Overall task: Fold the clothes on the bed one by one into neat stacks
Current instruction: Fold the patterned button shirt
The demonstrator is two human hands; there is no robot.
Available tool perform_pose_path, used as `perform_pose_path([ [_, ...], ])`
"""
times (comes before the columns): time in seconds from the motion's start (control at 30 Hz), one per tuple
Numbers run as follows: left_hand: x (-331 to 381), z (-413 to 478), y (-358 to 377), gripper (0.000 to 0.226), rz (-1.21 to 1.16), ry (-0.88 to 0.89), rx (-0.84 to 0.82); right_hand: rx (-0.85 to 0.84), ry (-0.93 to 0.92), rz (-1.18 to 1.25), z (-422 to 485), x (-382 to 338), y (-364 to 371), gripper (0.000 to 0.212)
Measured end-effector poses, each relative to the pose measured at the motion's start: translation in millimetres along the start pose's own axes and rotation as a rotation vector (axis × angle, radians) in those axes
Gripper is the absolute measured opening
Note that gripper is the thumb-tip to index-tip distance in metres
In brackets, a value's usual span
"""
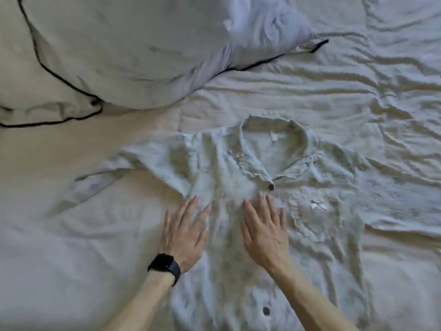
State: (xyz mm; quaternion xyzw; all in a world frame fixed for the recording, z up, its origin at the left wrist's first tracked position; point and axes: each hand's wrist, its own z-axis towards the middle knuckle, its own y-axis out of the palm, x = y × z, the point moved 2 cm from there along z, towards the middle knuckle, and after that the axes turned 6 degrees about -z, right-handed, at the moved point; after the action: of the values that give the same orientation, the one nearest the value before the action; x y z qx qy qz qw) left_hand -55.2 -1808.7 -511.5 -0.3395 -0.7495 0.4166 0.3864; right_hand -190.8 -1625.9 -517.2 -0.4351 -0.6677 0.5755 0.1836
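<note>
Shirt [214, 168] is lying face up across the middle of the bed [346, 75], with its collar [274, 130] pointing away from us, and we are pressing both hands flat on its front. Our left hand [185, 235], with a black watch [164, 265] on the wrist, is resting with straight, spread fingers just below the near sleeve [107, 173]. Our right hand [265, 232] is lying just beside it, fingers straight, with the fingertips just short of the top button [271, 186]. Neither hand is gripping cloth. A lower button [266, 310] is showing between our forearms. Pillows [131, 56] are lying at the far left.
</note>
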Motion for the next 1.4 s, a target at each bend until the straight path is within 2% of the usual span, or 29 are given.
perform_pose_path([
  [0.1,-66,-7,-23,0.06,-0.17,-0.209,0.181,0.017,0.043,-0.022,27,-61,9,0.061],
  [0.23,-143,10,-58,0.065,-0.554,-0.765,0.544,0.045,-0.01,-0.057,59,-115,5,0.056],
  [0.27,-160,15,-66,0.071,-0.603,-0.872,0.583,0.034,-0.041,-0.062,67,-125,3,0.055],
  [0.33,-193,22,-76,0.086,-0.564,-0.949,0.577,-0.002,-0.104,-0.078,84,-144,-1,0.059],
  [0.43,-238,28,-91,0.102,-0.35,-0.806,0.55,-0.054,-0.183,-0.142,100,-166,1,0.062],
  [0.5,-266,37,-104,0.101,-0.247,-0.667,0.425,-0.036,-0.251,-0.198,103,-178,6,0.067],
  [0.6,-287,51,-123,0.082,-0.294,-0.512,0.121,0.044,-0.276,-0.232,103,-198,16,0.064],
  [0.7,-289,56,-144,0.048,-0.34,-0.481,-0.021,0.063,-0.137,-0.237,110,-214,23,0.045],
  [0.77,-291,56,-156,0.031,-0.206,-0.431,-0.064,0.073,-0.043,-0.2,117,-217,23,0.036],
  [0.8,-294,53,-165,0.033,-0.142,-0.382,0.019,0.093,0.001,-0.147,119,-216,19,0.034],
  [0.9,-321,36,-198,0.029,0.153,-0.069,0.622,0.285,0.018,-0.018,116,-212,0,0.033],
  [0.93,-330,28,-205,0.028,0.287,-0.019,0.748,0.344,-0.018,-0.017,112,-211,-4,0.031],
  [0.97,-341,21,-205,0.026,0.371,0.007,0.783,0.365,-0.059,-0.024,106,-210,-6,0.029],
  [1.0,-350,16,-202,0.023,0.408,-0.008,0.745,0.332,-0.099,-0.034,101,-208,-3,0.028],
  [1.07,-365,8,-185,0.026,0.368,-0.134,0.466,0.149,-0.149,-0.069,91,-205,12,0.025],
  [1.13,-372,1,-164,0.05,0.223,-0.351,0.067,-0.037,-0.144,-0.157,82,-206,25,0.033],
  [1.17,-372,-4,-158,0.06,0.117,-0.46,-0.013,-0.094,-0.134,-0.19,81,-209,25,0.037],
  [1.2,-372,-6,-156,0.064,-0.029,-0.57,0.022,-0.117,-0.122,-0.205,82,-213,22,0.04],
  [1.23,-369,-8,-159,0.063,-0.199,-0.686,0.15,-0.111,-0.129,-0.194,85,-219,17,0.042],
  [1.33,-367,-15,-167,0.043,-0.672,-1.076,0.641,-0.044,-0.247,-0.079,98,-252,5,0.042],
  [1.37,-367,-16,-167,0.041,-0.794,-1.218,0.691,-0.022,-0.288,-0.052,107,-268,4,0.042],
  [1.4,-373,-20,-166,0.049,-0.87,-1.343,0.667,-0.013,-0.332,-0.039,119,-289,8,0.043],
])
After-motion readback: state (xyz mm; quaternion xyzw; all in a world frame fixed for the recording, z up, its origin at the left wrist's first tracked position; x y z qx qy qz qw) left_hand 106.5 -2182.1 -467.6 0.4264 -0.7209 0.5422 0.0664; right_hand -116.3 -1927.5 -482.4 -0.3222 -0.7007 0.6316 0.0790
